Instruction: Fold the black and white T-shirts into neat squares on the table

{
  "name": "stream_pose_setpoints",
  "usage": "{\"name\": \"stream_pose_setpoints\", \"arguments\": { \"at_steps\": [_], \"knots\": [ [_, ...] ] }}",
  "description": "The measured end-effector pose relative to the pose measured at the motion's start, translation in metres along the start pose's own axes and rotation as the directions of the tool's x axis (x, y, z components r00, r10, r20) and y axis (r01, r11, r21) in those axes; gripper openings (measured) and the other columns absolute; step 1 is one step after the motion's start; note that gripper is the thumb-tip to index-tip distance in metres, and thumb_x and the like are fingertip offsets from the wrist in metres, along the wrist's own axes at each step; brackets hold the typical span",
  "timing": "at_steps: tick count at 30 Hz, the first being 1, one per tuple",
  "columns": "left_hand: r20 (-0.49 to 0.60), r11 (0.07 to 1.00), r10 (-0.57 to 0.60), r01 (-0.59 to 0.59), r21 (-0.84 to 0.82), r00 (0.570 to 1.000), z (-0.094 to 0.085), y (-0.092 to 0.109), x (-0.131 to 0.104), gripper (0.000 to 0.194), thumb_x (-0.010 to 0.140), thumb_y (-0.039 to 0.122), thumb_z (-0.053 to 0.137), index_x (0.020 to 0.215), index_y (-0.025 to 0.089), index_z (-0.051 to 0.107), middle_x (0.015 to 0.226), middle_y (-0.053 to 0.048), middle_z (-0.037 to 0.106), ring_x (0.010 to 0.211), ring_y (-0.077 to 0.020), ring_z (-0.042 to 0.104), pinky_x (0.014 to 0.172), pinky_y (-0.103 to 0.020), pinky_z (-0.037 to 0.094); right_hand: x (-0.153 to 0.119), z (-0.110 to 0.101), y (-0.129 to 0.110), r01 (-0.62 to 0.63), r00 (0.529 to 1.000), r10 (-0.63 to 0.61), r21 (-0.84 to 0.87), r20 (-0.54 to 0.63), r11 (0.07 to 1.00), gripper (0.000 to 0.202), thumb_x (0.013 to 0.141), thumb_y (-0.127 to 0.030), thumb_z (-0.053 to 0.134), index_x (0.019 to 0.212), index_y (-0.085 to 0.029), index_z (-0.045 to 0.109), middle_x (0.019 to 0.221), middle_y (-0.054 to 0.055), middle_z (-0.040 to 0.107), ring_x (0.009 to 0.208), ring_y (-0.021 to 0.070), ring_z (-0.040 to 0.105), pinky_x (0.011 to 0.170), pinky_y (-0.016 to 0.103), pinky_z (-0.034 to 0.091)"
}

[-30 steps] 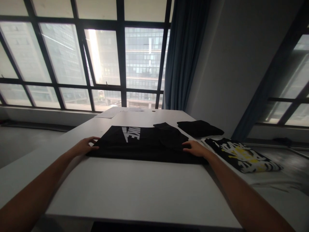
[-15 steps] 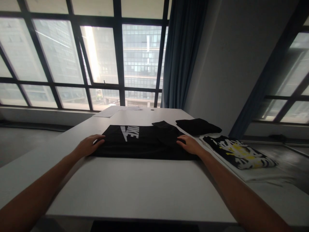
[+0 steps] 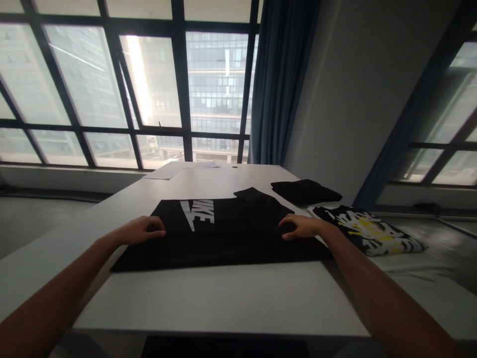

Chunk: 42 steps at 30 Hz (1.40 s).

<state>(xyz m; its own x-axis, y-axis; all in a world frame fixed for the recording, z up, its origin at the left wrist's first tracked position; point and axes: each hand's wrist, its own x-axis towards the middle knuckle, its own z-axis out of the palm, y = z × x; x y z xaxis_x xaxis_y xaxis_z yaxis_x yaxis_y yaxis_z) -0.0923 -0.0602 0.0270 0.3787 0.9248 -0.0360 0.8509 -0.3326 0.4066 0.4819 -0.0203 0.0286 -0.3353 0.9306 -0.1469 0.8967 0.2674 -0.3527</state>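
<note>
Shirt [image 3: 231, 248], black, 1, on table [image 3: 223, 303] | left hand [image 3: 143, 230], right hand [image 3: 302, 226]: fingers curled narrow; grip, cannot tell | risk: uneven pull may skew print [image 3: 203, 211], crease far flap [image 3: 255, 194]

I'm logging the black garment [image 3: 238, 244] as matt cloth, fairly smooth, with flat white print [image 3: 203, 211]. Folded black bundle [image 3: 306, 192]: matt fabric too. Printed garment [image 3: 372, 231]: cloth. Tabletop [image 3: 223, 298] smooth, slight sheen. Sheets [image 3: 164, 172] look like paper. Curtain [image 3: 283, 84]: matt pleated cloth. Window panes [image 3: 218, 84]: hazy glass.
</note>
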Motion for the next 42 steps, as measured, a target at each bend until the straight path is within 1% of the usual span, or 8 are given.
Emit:
{"name": "stream_pose_setpoints", "arguments": {
  "at_steps": [4,12,21,24,29,35,38,42],
  "knots": [
    [-0.112,0.994,-0.093,0.086,-0.065,0.989,-0.001,-0.001,0.01,0.052,0.07,0.073,0.057,0.088,0.027,0.074,0.094,-0.004,0.074,0.091,-0.0295,0.067,0.083,-0.036,0.051,0.007,-0.018,-0.003,-0.04,0.999,0.042,0.063,-0.03,0.997,0.044,0.064,-0.062,0.075,0.087,-0.025,0.079,0.09,0.007,0.075,0.084,0.0277,0.069,0.076,0.035,0.052],
    [-0.249,0.95,-0.139,0.2,0.241,0.959,0.002,-0.056,0.076,0.061,0.08,0.059,0.045,0.123,0.021,0.065,0.136,-0.015,0.059,0.124,-0.0373,0.053,0.1,-0.052,0.04,0.119,-0.019,-0.015,-0.109,0.965,0.047,-0.232,-0.258,0.967,0.031,0.088,-0.035,0.057,0.109,-0.02,0.073,0.118,0.011,0.07,0.11,0.0253,0.063,0.094,0.033,0.047],
    [-0.179,0.953,-0.082,0.129,0.273,0.981,-0.02,-0.056,0.117,0.033,0.068,0.036,0.061,0.096,0.024,0.075,0.1,-0.007,0.072,0.095,-0.0284,0.065,0.086,-0.037,0.049,0.192,-0.019,-0.016,-0.204,0.949,0.134,-0.233,-0.286,0.951,0.059,0.065,-0.01,0.068,0.122,-0.023,0.066,0.12,0.008,0.068,0.111,0.0245,0.063,0.091,0.03,0.051],
    [-0.348,0.935,-0.047,0.164,0.314,0.936,-0.027,-0.041,0.117,0.024,0.073,0.034,0.057,0.086,0.025,0.075,0.096,-0.006,0.07,0.096,-0.0281,0.063,0.087,-0.037,0.048,0.18,-0.032,-0.025,-0.249,0.911,0.15,-0.221,-0.385,0.943,0.043,0.071,-0.012,0.062,0.112,-0.021,0.069,0.118,0.01,0.067,0.107,0.0276,0.063,0.087,0.035,0.051],
    [-0.628,0.941,0.061,0.166,0.296,0.775,-0.032,-0.027,0.093,0.031,0.08,0.036,0.051,0.094,0.022,0.074,0.105,-0.009,0.067,0.104,-0.0323,0.059,0.094,-0.043,0.045,0.109,-0.047,-0.031,-0.216,0.663,0.008,-0.182,-0.748,0.959,0.029,0.084,-0.022,0.049,0.11,-0.019,0.063,0.115,0.011,0.062,0.101,0.0256,0.06,0.082,0.033,0.046],
    [-0.455,0.95,0.078,0.072,0.305,0.887,-0.013,-0.041,0.059,0.027,0.069,0.03,0.053,0.085,0.026,0.074,0.106,-0.006,0.069,0.102,-0.0307,0.061,0.092,-0.041,0.046,0.028,-0.02,-0.007,-0.246,0.898,0.072,-0.361,-0.433,0.899,0.039,0.071,-0.024,0.067,0.11,-0.021,0.066,0.114,0.012,0.062,0.105,0.031,0.058,0.089,0.042,0.044],
    [-0.376,0.963,0.07,0.036,0.268,0.924,-0.003,-0.044,0.051,0.032,0.063,0.027,0.053,0.086,0.027,0.074,0.108,-0.004,0.07,0.104,-0.0306,0.062,0.091,-0.04,0.047,0.02,0.001,-0.002,-0.154,0.919,0.005,-0.346,-0.395,0.926,0.073,0.066,-0.024,0.074,0.136,-0.024,0.052,0.141,0.013,0.048,0.125,0.034,0.048,0.1,0.046,0.04],
    [-0.354,0.971,0.096,-0.01,0.237,0.93,0.0,-0.045,0.045,0.03,0.066,0.031,0.052,0.085,0.026,0.075,0.106,-0.004,0.071,0.101,-0.0289,0.064,0.091,-0.038,0.048,0.026,0.012,-0.005,0.087,0.903,-0.218,-0.339,-0.369,0.937,0.038,0.07,-0.013,0.065,0.107,-0.023,0.07,0.135,0.009,0.055,0.129,0.0274,0.046,0.109,0.041,0.033]
  ]
}}
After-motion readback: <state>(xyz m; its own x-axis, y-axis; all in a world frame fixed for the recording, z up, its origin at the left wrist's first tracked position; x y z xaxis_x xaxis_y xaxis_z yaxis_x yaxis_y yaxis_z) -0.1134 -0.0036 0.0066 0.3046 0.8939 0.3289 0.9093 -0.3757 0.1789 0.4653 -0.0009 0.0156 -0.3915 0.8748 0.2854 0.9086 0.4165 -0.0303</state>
